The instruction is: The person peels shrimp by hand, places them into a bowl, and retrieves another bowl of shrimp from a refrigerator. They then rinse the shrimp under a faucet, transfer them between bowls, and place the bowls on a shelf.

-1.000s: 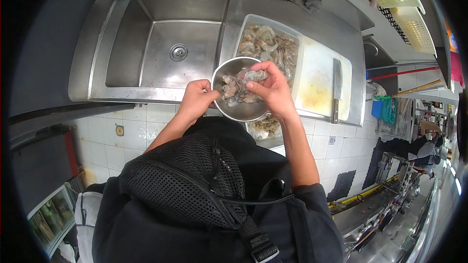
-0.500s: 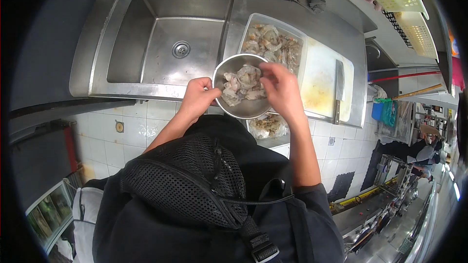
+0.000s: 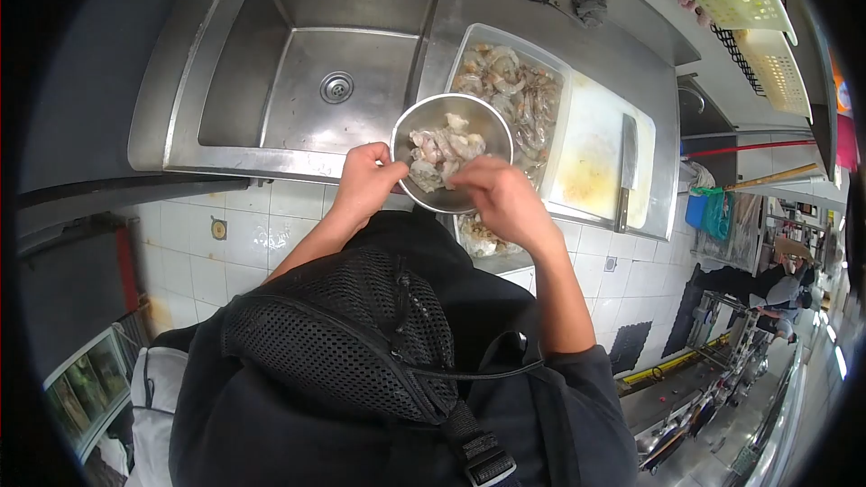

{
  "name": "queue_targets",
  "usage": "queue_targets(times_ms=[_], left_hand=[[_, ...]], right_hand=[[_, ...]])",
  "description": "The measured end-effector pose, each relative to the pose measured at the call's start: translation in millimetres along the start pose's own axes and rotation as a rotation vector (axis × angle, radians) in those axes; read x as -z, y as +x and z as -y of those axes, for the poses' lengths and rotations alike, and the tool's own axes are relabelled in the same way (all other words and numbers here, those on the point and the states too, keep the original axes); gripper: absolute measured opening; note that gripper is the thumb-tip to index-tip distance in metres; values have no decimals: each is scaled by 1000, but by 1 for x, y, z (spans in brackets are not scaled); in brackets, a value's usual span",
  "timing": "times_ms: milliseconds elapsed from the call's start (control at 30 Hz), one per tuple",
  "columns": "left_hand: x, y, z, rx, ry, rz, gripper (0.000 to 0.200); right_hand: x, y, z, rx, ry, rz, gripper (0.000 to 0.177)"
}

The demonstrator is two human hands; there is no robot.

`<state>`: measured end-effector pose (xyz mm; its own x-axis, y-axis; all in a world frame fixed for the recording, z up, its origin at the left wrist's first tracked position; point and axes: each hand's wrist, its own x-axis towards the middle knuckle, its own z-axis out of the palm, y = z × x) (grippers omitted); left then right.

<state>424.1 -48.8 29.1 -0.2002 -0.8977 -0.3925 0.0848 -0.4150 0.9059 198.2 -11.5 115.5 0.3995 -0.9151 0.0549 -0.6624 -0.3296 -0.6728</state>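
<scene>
At the tabletop's (image 3: 622,63) front edge, just right of the sink (image 3: 262,81), my left hand (image 3: 365,182) is clamped on the steel bowl's (image 3: 483,119) rim at eight o'clock. My right hand (image 3: 501,198) curls over the rim at five o'clock with its back to the camera, so I cannot tell whether it pinches anything. I'd judge the work less than half done: the bowl carries a small heap of pale shrimp (image 3: 437,151), while the tray (image 3: 520,43) at its one o'clock is packed with grey ones (image 3: 523,95).
</scene>
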Motion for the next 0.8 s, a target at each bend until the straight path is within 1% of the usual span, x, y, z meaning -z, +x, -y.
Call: queue_targets(times_ms=[33,100,133,167,233,267,333,367,433,567,633,667,733,767,800], left_hand=[[-1,-1,-4,7,-20,-5,20],[0,1,-2,-7,-5,-6,20],[1,1,-1,-19,10,-7,20],[0,2,2,-19,14,-3,20],[-3,2,5,-81,54,-10,20],[-5,2,6,-82,56,-6,20],[-9,-1,8,-63,81,-36,21],[-8,-1,10,-59,77,-43,21],[-3,-1,16,-86,174,-3,22],[-5,2,28,-112,215,-5,23],[-4,0,22,-47,162,43,18],[-5,-1,17,-49,158,37,18],[-9,-4,6,46,-25,57,16],[-7,-3,8,44,-30,49,16],[-6,-1,10,48,-31,57,15]], right_hand=[[2,1,-2,-1,-2,-4,22],[6,7,-8,-207,-16,-251,21],[5,10,-11,-207,-15,-255,21],[1,12,-14,-169,-95,-239,26],[-7,14,-17,-96,-258,-209,44],[-12,14,-16,-99,-259,-212,44],[-24,13,-10,-26,-471,-72,60],[-27,16,-9,-22,-469,-64,60],[-31,24,-10,-255,-507,138,58],[-41,30,-30,-303,-614,191,58],[-39,33,-29,-335,-676,164,39],[-35,33,-28,-329,-678,166,39],[-20,34,-16,-153,-616,-105,23],[-16,36,-15,-145,-617,-101,23],[-11,37,-15,-151,-414,-135,23]])
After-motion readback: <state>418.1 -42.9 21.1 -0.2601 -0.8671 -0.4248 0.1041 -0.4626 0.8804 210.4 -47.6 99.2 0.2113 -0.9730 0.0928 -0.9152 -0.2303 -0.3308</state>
